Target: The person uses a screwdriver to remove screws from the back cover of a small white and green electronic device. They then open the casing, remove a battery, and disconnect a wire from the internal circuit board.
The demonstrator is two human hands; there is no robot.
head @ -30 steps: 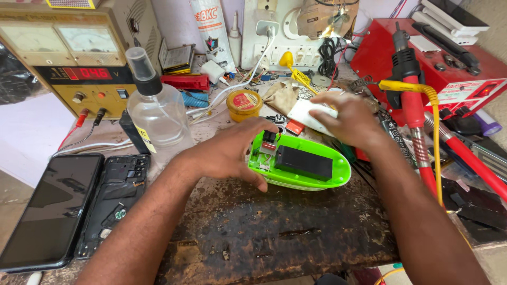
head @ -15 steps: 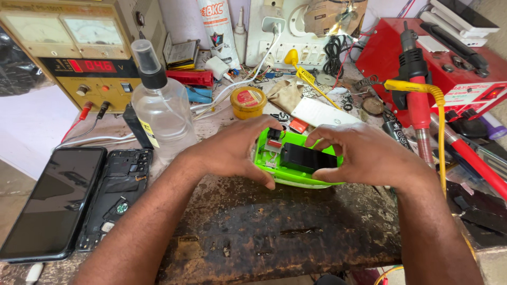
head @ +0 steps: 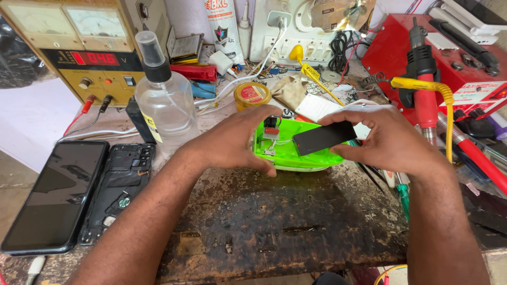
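- Left hand (head: pixel 237 142) wraps the left end of a bright green plastic casing (head: pixel 288 153), fingers curled around its edge, thumb low at the front rim.
- Casing sits on the worn dark workbench (head: pixel 274 211), centre of view, open side up; small red-and-black component with thin wires visible inside near the left end.
- Right hand (head: pixel 393 142) pinches a flat black rectangular battery-like block (head: pixel 323 137) by its right end, thumb below and fingers above; block tilted, raised over the casing's right half.
- Just left of the left hand: clear spray bottle (head: pixel 166 103) with black nozzle, upright.
- Far left on the bench: a dark-screened smartphone (head: pixel 55 192), and beside it an opened phone frame (head: pixel 119 184) showing internals.
- Behind the bottle: yellow bench power supply (head: pixel 79 47) with 2 analogue meters and a red digital readout.
- Behind the casing: small round yellow tin (head: pixel 252 95).
- Right side: red soldering station (head: pixel 449 58), red-handled tool (head: pixel 425 89) standing in it, yellow coiled cable nearby.
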